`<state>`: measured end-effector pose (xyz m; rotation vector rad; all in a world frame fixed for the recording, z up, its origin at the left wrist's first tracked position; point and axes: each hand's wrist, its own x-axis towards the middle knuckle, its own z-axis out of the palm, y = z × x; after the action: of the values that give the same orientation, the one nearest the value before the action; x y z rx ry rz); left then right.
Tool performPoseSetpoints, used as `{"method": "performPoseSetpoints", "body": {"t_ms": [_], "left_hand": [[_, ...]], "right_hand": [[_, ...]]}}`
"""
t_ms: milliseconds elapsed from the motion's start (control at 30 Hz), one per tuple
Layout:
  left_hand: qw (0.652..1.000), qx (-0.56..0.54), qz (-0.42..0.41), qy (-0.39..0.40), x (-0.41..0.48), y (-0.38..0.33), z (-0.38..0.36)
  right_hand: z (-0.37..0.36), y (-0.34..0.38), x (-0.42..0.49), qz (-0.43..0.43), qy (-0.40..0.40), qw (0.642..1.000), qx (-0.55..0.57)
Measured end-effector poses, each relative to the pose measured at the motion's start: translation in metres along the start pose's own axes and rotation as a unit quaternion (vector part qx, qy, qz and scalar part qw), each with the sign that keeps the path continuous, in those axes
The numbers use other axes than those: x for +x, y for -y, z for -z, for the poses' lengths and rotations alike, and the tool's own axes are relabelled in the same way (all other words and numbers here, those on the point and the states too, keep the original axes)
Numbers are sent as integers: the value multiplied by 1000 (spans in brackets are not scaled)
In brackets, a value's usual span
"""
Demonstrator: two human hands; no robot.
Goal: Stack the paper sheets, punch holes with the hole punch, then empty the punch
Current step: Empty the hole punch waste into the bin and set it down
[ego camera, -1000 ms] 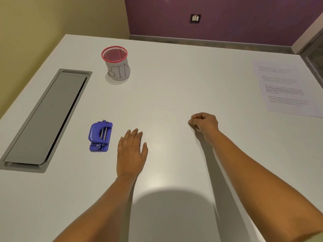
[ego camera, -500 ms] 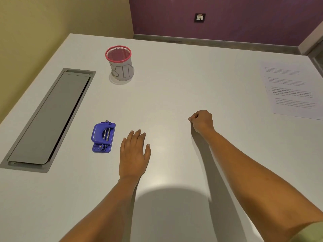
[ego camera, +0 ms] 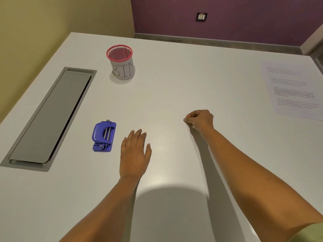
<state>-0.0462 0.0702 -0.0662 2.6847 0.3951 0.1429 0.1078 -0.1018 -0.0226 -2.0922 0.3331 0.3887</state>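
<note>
A blue hole punch (ego camera: 104,136) lies on the white table (ego camera: 174,81), left of centre. My left hand (ego camera: 134,154) rests flat on the table just right of the punch, fingers apart, holding nothing. My right hand (ego camera: 201,120) is curled near the table's middle, fingertips pinched together at the surface; whether something tiny is between them cannot be told. Printed paper sheets (ego camera: 293,89) lie at the far right edge, well away from both hands. A red-rimmed mesh cup marked "BIN" (ego camera: 121,62) stands at the back left.
A long grey cable hatch (ego camera: 50,117) is set into the table along the left side. Yellow wall on the left, purple wall with a socket (ego camera: 201,16) behind. My shadow falls on the near table.
My right hand has curled tighter and pinches at the table surface. The left hand stays flat. The view has shifted slightly.
</note>
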Motion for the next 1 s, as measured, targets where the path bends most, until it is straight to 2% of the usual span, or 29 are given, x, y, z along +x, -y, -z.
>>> {"method": "performPoseSetpoints", "body": {"t_ms": [200, 400, 467, 633, 833, 900, 1000], "left_hand": [[1000, 0, 0, -5, 1, 0, -1], [999, -11, 32, -41, 17, -5, -2], [998, -16, 41, -40, 26, -5, -3], [998, -27, 53, -31, 53, 2, 2], [997, -31, 60, -29, 78, 12, 6], [997, -31, 62, -33, 82, 14, 6], [997, -21, 59, -39, 84, 15, 5]], "right_hand": [[-9, 2, 1, 11, -12, 998, -53], [-11, 7, 4, 6, -3, 993, -116], [-5, 10, 8, -20, 17, 996, -84], [19, 24, 20, -82, 78, 985, 126], [38, 23, 27, -96, 96, 975, 176], [37, 17, 28, -88, 105, 979, 150], [31, 9, 25, -38, 97, 995, 8]]}}
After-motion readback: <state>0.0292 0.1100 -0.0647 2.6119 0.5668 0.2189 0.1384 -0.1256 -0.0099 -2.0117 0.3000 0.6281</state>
